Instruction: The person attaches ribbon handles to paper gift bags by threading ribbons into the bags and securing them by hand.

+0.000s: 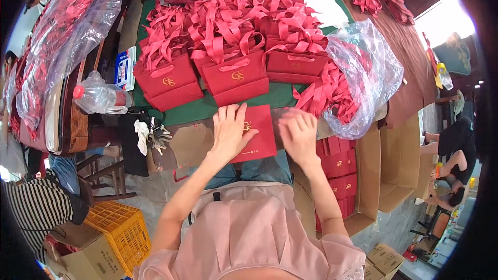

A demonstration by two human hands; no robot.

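A flat red paper bag (pixel 262 134) with gold printing lies at the table's near edge in front of me. My left hand (pixel 231 130) rests on its left part, fingers stretched out and thumb apart. Just off the bag's right edge is my right hand (pixel 299 134), its fingers slightly bent and apart, blurred at the tips; I see nothing in it. Beyond the bag, red gift bags with ribbon handles (pixel 236 76) stand in packed rows. Loose red ribbons (pixel 327 91) spill from a clear plastic bag (pixel 381 65) at the right.
An open cardboard box (pixel 367 176) below right holds red bags. At left are a clear plastic bottle (pixel 104 96) with a red cap, a blue-and-white packet (pixel 124 68) and a bunch of keys (pixel 160 137). A yellow crate (pixel 122 233) stands lower left. Other people sit at both sides.
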